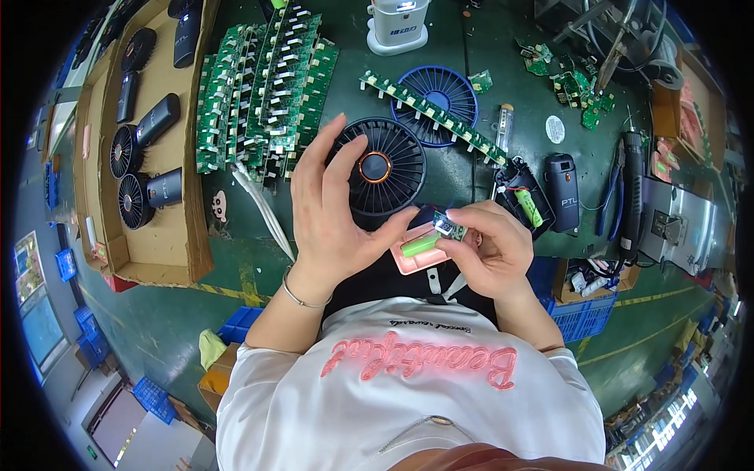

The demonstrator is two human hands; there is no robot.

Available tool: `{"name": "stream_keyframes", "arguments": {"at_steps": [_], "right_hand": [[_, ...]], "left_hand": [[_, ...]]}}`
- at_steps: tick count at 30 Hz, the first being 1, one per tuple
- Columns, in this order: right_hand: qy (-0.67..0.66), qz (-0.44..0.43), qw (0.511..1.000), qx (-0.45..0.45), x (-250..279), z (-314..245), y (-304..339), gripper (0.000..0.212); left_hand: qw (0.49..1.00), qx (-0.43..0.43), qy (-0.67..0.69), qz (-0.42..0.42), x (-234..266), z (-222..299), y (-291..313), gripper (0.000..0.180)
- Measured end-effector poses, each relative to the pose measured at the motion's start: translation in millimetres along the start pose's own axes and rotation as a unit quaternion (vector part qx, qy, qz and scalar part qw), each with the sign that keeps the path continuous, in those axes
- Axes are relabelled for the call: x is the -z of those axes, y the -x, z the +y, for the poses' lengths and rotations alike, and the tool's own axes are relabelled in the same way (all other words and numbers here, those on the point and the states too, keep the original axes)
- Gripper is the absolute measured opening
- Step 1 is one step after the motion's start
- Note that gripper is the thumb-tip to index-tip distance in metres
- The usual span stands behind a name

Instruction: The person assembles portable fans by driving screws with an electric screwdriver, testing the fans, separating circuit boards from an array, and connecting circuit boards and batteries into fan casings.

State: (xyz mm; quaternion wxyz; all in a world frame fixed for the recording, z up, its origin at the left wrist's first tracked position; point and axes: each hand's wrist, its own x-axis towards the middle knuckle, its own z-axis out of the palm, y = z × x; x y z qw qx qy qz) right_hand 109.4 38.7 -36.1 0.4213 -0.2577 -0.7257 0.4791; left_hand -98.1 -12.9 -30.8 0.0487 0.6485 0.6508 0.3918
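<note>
My right hand (499, 245) pinches a small circuit board (449, 225) with a lit display between thumb and fingers. Just left of the fingers is a pink plastic half-shell (410, 264) with a green cylindrical battery (422, 244) in it. My left hand (334, 206) is open, its fingers spread along the left side of a round black fan head (385, 166) with a copper-coloured ring. Its thumb reaches to the upper edge of the pink shell; whether it presses on it I cannot tell.
A strip of joined circuit boards (432, 116) lies across a blue fan grille (448, 94). Stacked board strips (271, 94) and a cardboard box (157, 247) of small fans stand left. Right lie an opened black casing (522, 196), a black handle (561, 192), pliers (611, 196) and a screwdriver (631, 188).
</note>
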Motion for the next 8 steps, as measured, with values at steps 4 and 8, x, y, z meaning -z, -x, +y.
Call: {"name": "stream_keyframes", "arguments": {"at_steps": [4,8], "right_hand": [[0.002,-0.002,1.0,-0.002,0.2,-1.7,-1.3,0.032],[0.005,-0.003,1.0,-0.002,0.5,-2.6,-2.2,0.032]], "left_hand": [[1.0,0.0,-0.007,-0.004,0.7,0.4,0.1,0.08],[1.0,-0.002,-0.009,-0.002,0.8,0.5,0.2,0.079]]}}
